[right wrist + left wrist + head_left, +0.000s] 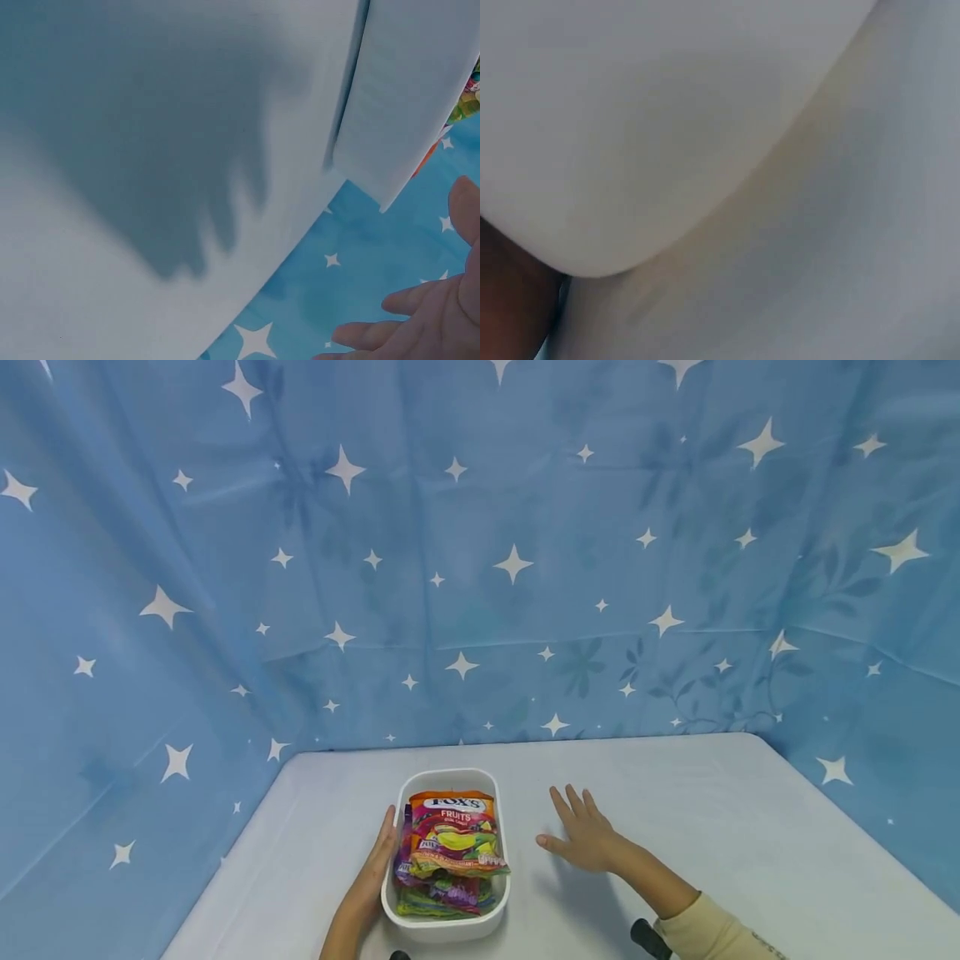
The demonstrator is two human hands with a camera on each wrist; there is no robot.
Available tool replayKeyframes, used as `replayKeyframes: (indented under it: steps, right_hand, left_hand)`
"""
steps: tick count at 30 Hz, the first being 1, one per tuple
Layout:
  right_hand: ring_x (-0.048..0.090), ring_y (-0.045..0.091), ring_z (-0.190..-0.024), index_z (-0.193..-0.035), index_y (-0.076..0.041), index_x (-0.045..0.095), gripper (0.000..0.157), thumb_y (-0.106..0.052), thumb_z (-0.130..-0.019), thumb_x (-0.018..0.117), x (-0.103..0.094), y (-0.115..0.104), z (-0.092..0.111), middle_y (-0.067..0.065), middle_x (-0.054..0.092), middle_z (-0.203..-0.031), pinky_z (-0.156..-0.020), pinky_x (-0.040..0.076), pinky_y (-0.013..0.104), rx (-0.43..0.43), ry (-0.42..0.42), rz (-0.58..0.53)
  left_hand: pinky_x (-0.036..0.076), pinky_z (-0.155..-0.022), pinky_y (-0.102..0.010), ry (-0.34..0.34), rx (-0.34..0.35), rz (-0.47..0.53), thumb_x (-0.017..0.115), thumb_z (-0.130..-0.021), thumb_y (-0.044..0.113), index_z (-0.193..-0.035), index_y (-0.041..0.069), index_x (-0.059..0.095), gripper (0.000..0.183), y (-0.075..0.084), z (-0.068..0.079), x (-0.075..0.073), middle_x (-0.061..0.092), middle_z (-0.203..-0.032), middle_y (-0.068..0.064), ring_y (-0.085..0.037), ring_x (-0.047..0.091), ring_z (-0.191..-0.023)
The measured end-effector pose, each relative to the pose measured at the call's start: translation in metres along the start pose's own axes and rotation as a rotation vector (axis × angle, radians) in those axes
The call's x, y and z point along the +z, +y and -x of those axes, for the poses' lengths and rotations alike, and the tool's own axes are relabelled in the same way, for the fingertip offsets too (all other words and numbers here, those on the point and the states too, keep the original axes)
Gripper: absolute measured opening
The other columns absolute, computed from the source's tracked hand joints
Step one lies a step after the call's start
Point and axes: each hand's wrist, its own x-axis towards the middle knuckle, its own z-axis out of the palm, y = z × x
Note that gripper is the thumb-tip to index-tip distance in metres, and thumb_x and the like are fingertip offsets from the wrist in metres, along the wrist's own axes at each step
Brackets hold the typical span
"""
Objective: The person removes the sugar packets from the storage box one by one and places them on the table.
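Note:
A white oval-cornered tub [446, 930] stands on the table, filled with several candy bags. On top lies an orange and red Fox's Fruits bag [456, 831], with purple and green bags partly hidden under it. My left hand [375, 864] lies along the tub's left side with straight fingers. In the left wrist view the tub's pale wall [667, 135] fills much of the picture. To the right of the tub, my right hand [581, 833] hovers over the table with fingers spread, apart from the tub. The right wrist view shows its fingers [367, 334] extended, holding nothing.
The white table [697, 802] reaches back to a blue curtain [480, 568] with white stars, which also hangs along both sides. A shadow of the right hand falls on the tabletop. Dark strap ends [649, 937] show near the right sleeve.

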Motion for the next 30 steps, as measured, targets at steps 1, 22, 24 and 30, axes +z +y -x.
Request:
replayKeyframes:
  steps: [1,22,24,30]
  right_hand:
    - [0.004,0.053,-0.133,-0.143,0.0,0.02,0.085,-0.052,-0.085,0.052,0.0,-0.001,-0.001,0.031,0.013,-0.147,-0.099,0.02,0.07,-0.001,0.003,-0.005]
    - [0.02,0.047,-0.133,-0.147,-0.008,0.012,0.082,-0.046,-0.087,0.053,0.012,-0.072,-0.034,0.024,0.024,-0.147,-0.098,0.025,0.068,0.113,-0.045,-0.734]
    - [0.018,0.048,-0.133,-0.147,-0.006,0.01,0.083,-0.046,-0.087,0.053,0.012,-0.078,-0.035,0.026,0.022,-0.147,-0.1,0.022,0.068,0.112,-0.057,-0.774]
    - [0.016,0.049,-0.133,-0.145,0.001,0.007,0.083,-0.04,-0.089,0.053,0.016,-0.087,-0.035,0.028,0.019,-0.147,-0.1,0.016,0.07,0.09,-0.092,-0.837]
  left_hand:
    - [-0.01,-0.104,-0.064,-0.006,0.007,0.012,0.024,-0.098,0.04,-0.145,0.016,-0.015,0.066,0.0,0.0,-0.001,-0.019,-0.15,-0.017,-0.043,-0.017,-0.135]
    - [-0.012,-0.105,-0.061,-0.01,-0.007,0.056,0.035,-0.097,0.028,-0.147,0.025,-0.007,0.065,0.001,0.0,-0.005,-0.02,-0.152,-0.007,-0.036,-0.021,-0.137]
    - [-0.012,-0.105,-0.061,-0.01,-0.003,0.056,0.034,-0.097,0.027,-0.147,0.025,-0.007,0.065,0.001,0.0,-0.005,-0.02,-0.152,-0.007,-0.036,-0.021,-0.137]
    - [-0.012,-0.105,-0.062,-0.03,0.001,0.055,0.036,-0.096,0.029,-0.147,0.024,-0.008,0.067,-0.003,0.0,-0.004,-0.021,-0.152,-0.009,-0.037,-0.021,-0.136]
